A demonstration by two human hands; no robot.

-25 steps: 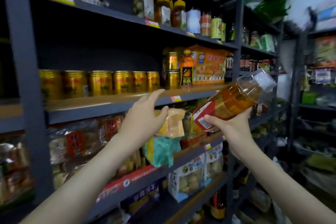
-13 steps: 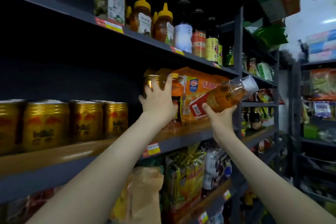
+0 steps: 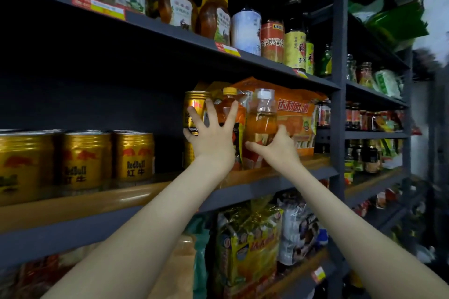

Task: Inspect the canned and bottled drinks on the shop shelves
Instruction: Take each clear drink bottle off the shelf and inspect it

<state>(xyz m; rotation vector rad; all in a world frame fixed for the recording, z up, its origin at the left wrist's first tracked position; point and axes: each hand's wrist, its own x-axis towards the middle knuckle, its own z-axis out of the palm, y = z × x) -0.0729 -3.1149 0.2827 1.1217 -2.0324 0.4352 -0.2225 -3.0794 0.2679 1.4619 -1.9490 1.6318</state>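
Observation:
A clear bottle of amber drink [image 3: 262, 124] with a white cap stands upright on the wooden middle shelf [image 3: 102, 198]. My right hand [image 3: 277, 150] holds it low down around the red label. To its left stands an orange-capped bottle [image 3: 229, 107], and my left hand [image 3: 211, 133] rests spread against it and against a tall gold can [image 3: 194, 107]. Three gold Red Bull cans [image 3: 133, 155] line the shelf further left.
The top shelf carries honey squeeze bottles [image 3: 178, 0], a jar and dark sauce bottles [image 3: 272, 29]. An orange snack pack [image 3: 295, 114] sits behind the drinks. A grey upright post [image 3: 339, 104] divides the shelving. Bagged snacks [image 3: 247, 245] fill the shelf below.
My right hand has swung the tilted amber bottle upright and set it on the shelf beside the orange-capped bottle. My left hand stayed against the can and bottle. The camera moved closer.

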